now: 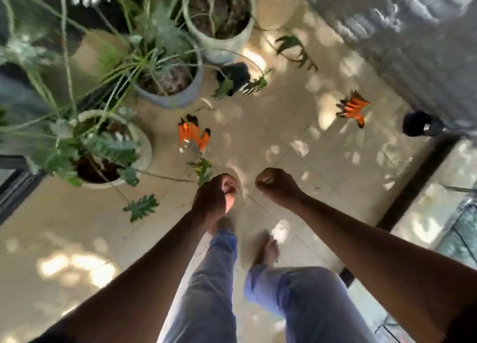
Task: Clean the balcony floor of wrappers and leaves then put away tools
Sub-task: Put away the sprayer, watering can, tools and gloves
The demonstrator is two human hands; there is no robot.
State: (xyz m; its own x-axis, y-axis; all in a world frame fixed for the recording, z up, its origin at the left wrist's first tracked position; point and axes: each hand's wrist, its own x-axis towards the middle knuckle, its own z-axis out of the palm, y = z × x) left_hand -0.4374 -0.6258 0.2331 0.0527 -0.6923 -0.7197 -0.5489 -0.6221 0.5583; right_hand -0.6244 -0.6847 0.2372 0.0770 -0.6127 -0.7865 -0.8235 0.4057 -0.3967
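I saw both hands held out over the tiled floor (296, 141) at the centre of the frame. The left hand (216, 196) was curled into a fist, and so was the right hand (277, 187); the blur kept me from telling whether either held anything. One orange glove (193, 133) lay on the floor just above the left hand, near the potted plants (165, 84) at the upper left. A second orange glove (353, 107) lay well apart at the right, near the wall (413, 45). A green leaf (140, 207) lay on the floor left of centre, below a white pot (144, 146). My jeans (206, 291) filled the bottom.
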